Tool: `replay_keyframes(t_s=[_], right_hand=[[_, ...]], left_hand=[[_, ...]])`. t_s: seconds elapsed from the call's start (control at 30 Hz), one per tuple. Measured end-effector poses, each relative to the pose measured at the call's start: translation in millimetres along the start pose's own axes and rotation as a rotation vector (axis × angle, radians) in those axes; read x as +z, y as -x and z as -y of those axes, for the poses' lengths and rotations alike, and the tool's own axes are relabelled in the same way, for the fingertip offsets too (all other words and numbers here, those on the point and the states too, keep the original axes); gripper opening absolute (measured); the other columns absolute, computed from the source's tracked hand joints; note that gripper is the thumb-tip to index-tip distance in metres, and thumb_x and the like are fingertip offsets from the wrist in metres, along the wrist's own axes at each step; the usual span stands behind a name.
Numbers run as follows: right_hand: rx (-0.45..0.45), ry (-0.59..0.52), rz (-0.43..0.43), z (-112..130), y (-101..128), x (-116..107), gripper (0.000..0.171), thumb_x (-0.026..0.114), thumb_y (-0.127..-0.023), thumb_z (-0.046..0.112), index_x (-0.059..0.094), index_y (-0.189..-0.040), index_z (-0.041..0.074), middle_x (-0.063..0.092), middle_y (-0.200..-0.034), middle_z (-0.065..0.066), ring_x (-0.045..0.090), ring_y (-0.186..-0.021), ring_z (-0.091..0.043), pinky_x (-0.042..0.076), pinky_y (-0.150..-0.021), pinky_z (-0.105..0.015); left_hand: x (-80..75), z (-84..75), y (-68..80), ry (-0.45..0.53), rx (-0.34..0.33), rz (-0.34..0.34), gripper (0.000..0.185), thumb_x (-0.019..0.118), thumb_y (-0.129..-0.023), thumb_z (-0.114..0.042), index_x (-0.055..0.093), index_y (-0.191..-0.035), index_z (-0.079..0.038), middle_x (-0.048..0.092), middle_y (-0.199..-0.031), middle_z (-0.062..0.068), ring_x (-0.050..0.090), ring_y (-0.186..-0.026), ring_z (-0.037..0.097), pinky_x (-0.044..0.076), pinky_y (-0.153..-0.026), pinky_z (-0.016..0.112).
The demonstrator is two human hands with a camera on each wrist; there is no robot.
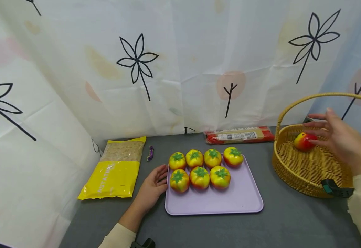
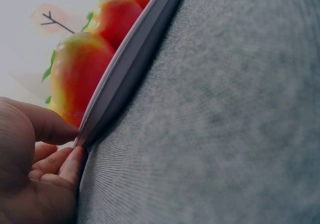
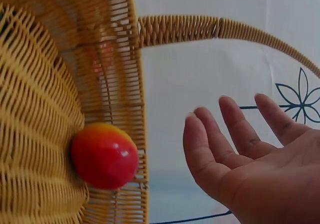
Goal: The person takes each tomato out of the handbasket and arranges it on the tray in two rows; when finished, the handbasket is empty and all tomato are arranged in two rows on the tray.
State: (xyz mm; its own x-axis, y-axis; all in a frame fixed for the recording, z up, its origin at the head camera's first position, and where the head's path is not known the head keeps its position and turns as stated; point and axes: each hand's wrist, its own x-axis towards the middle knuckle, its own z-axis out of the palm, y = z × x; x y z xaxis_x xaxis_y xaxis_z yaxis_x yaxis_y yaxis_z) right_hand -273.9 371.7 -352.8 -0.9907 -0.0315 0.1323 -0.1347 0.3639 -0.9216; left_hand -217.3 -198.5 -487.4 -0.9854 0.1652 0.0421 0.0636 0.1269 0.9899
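My left hand [image 1: 152,187] is at the left edge of a lilac tray [image 1: 242,199]; in the left wrist view its thumb and fingers pinch the rim. Two rows of glossy yellow-red fruits [image 1: 200,177] with green star-shaped tops, like tomatoes or persimmons, sit on the tray. Over a wicker basket [image 1: 298,174] at the right, my right hand [image 1: 338,137] is raised with its fingers spread and holds nothing. A red-and-yellow fruit [image 3: 104,155] lies inside the basket, against its wall, apart from the fingers in the right wrist view.
A yellow bag [image 1: 115,172] labelled as pasta lies left of the tray, with a small purple wrapped candy [image 1: 150,153] beside it. A red-ended long packet [image 1: 239,135] lies behind the tray. The basket's tall handle [image 1: 319,95] arches up, and a patterned curtain [image 1: 180,69] hangs behind.
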Motion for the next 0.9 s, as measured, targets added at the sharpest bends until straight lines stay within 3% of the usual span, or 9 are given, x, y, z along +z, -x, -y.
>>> replay_keyframes(t_s=[0.07, 0.17, 0.33, 0.47, 0.63, 0.7, 0.73, 0.8, 0.9], right_hand=[[0.038, 0.050, 0.007, 0.2, -4.7, -4.2, 0.074, 0.015, -0.113, 0.061, 0.035, -0.163, 0.011, 0.042, -0.147, -0.024, 0.055, -0.102, -0.002, 0.056, -0.075, -0.014], [0.071, 0.089, 0.002, 0.5, -11.2, -10.1, 0.087, 0.014, -0.111, 0.065, 0.025, -0.169, 0.001, 0.031, -0.154, -0.035, 0.053, -0.102, -0.004, 0.057, -0.073, -0.014], [0.100, 0.107, -0.041, -0.8, -19.4, -14.0, 0.095, 0.015, -0.109, 0.069, 0.015, -0.172, -0.003, 0.027, -0.158, -0.037, 0.048, -0.109, -0.012, 0.054, -0.071, -0.012], [0.112, 0.123, -0.082, -4.0, -23.4, -13.4, 0.093, 0.015, -0.110, 0.066, 0.014, -0.172, -0.003, 0.026, -0.160, -0.039, 0.048, -0.112, -0.020, 0.052, -0.070, -0.013], [0.123, 0.123, -0.117, -11.5, -26.8, -13.2, 0.092, 0.016, -0.110, 0.067, 0.016, -0.173, 0.000, 0.032, -0.156, -0.032, 0.047, -0.116, -0.024, 0.050, -0.081, -0.021], [0.133, 0.122, -0.143, -17.3, -28.0, -13.2, 0.092, 0.017, -0.110, 0.068, 0.018, -0.173, 0.000, 0.033, -0.154, -0.031, 0.046, -0.119, -0.031, 0.050, -0.087, -0.025], [0.147, 0.115, -0.155, -20.1, -28.2, -13.5, 0.093, 0.017, -0.109, 0.068, 0.017, -0.172, 0.000, 0.033, -0.156, -0.032, 0.046, -0.124, -0.036, 0.051, -0.097, -0.031], [0.186, 0.117, -0.169, -27.6, -28.4, -15.0, 0.094, 0.016, -0.110, 0.067, 0.017, -0.171, -0.004, 0.029, -0.161, -0.036, 0.040, -0.135, -0.049, 0.048, -0.112, -0.047], [0.235, 0.189, -0.120, -39.3, -28.1, -19.6, 0.095, 0.013, -0.112, 0.065, 0.014, -0.167, -0.012, 0.019, -0.165, -0.045, 0.026, -0.145, -0.065, 0.035, -0.117, -0.072]], left_hand=[[0.6, 0.0, 0.1, 0.001, 0.003, 0.005, 0.072, 0.064, -0.098, 0.014, 0.036, -0.164, 0.006, 0.045, -0.164, 0.025, 0.046, -0.150, 0.040, 0.043, -0.118, 0.047], [1.8, -0.4, 0.1, 0.004, 0.002, 0.009, 0.072, 0.063, -0.098, 0.014, 0.036, -0.164, 0.007, 0.045, -0.164, 0.025, 0.046, -0.150, 0.040, 0.043, -0.118, 0.046], [3.3, -1.1, 0.5, 0.006, 0.000, 0.008, 0.071, 0.064, -0.098, 0.014, 0.037, -0.164, 0.006, 0.045, -0.164, 0.025, 0.046, -0.150, 0.040, 0.042, -0.118, 0.046], [4.0, -1.7, 0.6, 0.001, -0.001, 0.009, 0.071, 0.064, -0.098, 0.014, 0.037, -0.164, 0.006, 0.045, -0.164, 0.025, 0.046, -0.150, 0.040, 0.043, -0.118, 0.047], [5.4, -3.1, 0.3, -0.002, 0.002, 0.015, 0.072, 0.063, -0.098, 0.014, 0.035, -0.164, 0.008, 0.045, -0.164, 0.025, 0.045, -0.150, 0.040, 0.042, -0.118, 0.047], [5.9, -3.1, 0.3, -0.002, 0.005, 0.016, 0.073, 0.063, -0.098, 0.014, 0.035, -0.164, 0.008, 0.044, -0.164, 0.026, 0.045, -0.150, 0.040, 0.042, -0.118, 0.047], [6.2, -2.9, 0.3, -0.002, 0.007, 0.016, 0.073, 0.063, -0.098, 0.014, 0.034, -0.164, 0.008, 0.044, -0.165, 0.026, 0.045, -0.150, 0.040, 0.042, -0.118, 0.047], [6.5, -1.9, -0.1, 0.000, 0.008, 0.018, 0.073, 0.064, -0.098, 0.014, 0.034, -0.164, 0.008, 0.044, -0.165, 0.025, 0.045, -0.150, 0.040, 0.042, -0.118, 0.047], [7.2, -1.3, -1.4, -0.001, 0.013, 0.020, 0.072, 0.064, -0.098, 0.014, 0.035, -0.164, 0.007, 0.045, -0.165, 0.025, 0.045, -0.150, 0.039, 0.042, -0.118, 0.047]])
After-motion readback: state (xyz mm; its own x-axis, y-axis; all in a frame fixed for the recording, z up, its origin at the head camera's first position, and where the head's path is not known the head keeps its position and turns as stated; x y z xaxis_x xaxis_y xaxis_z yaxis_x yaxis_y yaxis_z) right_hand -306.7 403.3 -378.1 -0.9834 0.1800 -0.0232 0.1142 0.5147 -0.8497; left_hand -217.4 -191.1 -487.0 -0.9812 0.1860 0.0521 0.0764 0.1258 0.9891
